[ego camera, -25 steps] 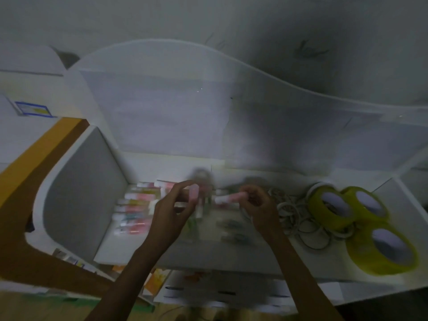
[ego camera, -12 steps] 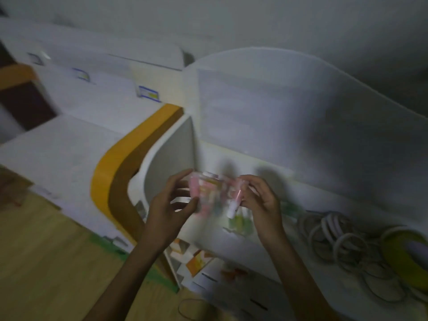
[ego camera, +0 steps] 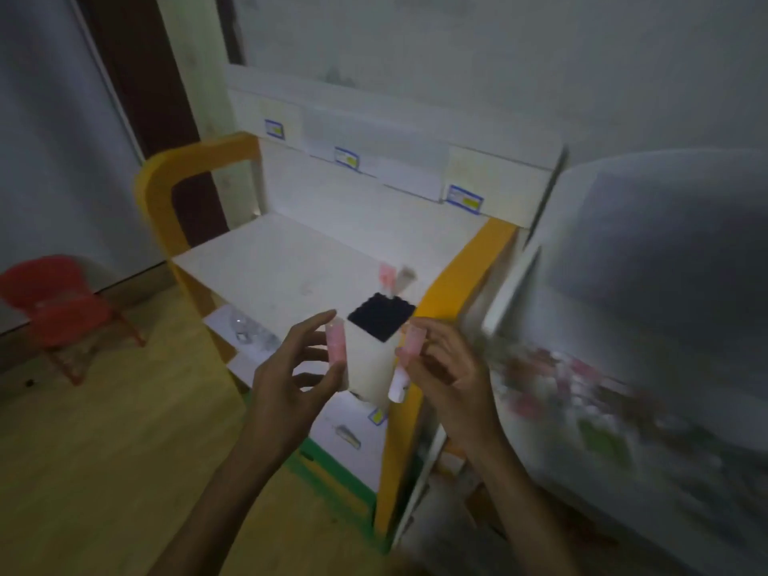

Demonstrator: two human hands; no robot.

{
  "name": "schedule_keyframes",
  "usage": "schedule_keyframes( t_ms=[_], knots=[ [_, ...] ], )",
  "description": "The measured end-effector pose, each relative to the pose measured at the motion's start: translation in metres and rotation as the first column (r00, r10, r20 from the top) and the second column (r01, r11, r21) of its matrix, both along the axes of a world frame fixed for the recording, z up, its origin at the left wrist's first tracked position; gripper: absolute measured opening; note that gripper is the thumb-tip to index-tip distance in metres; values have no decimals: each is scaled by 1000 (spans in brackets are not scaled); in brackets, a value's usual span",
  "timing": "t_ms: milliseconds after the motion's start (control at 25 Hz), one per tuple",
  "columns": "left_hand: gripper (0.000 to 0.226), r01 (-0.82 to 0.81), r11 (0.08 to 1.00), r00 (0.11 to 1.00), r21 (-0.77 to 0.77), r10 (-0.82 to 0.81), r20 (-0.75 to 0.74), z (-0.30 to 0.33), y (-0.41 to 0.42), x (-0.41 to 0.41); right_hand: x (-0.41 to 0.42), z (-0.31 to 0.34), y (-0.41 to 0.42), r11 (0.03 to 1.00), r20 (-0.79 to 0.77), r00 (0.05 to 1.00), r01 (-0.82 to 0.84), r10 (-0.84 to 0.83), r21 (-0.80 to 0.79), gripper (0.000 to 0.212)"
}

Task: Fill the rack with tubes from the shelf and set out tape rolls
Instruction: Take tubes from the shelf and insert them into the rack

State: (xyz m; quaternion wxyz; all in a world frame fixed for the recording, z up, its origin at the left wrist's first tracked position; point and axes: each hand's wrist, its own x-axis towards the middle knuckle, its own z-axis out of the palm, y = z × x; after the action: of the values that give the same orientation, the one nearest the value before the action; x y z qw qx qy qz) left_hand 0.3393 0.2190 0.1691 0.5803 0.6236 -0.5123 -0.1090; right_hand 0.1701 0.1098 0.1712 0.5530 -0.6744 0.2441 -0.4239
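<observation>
Pinched tubes [ego camera: 335,342] beside two-tube rack [ego camera: 380,317]

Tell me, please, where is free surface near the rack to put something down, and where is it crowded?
The white shelf top is bare left of and behind the rack, out to the orange frame. At the rack's far corner two tubes stand up. The left hand and right hand flank the rack, each holding a pink tube. The right shelf is blurred but looks cluttered.
</observation>
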Motion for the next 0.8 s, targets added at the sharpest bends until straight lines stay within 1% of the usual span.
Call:
schedule_keyframes(
  t_ms=[160,280,400,520,640,800],
  knots=[
    [51,-10,999,999,34,11,-38,-17,26,81,77,-7,26,999,-46,998,40,-42,-30,31],
    [50,36,999,997,22,-35,-67,-22,16,121,115,-13,23,991,-90,987,129,-131,-24,33],
    [52,92,995,993,34,-89,-82,-26,-14,146,141,-29,5,969,-119,962,246,-247,-24,35],
    [52,181,982,979,49,-175,-102,-35,-54,170,160,-54,-24,929,-103,925,369,-365,22,36],
    [50,240,968,969,67,-235,-80,-46,-99,191,172,-72,-58,895,-68,897,441,-437,66,36],
    [50,327,938,945,116,-320,-73,-53,-159,209,186,-89,-99,810,-83,816,578,-572,98,32]
  ],
)
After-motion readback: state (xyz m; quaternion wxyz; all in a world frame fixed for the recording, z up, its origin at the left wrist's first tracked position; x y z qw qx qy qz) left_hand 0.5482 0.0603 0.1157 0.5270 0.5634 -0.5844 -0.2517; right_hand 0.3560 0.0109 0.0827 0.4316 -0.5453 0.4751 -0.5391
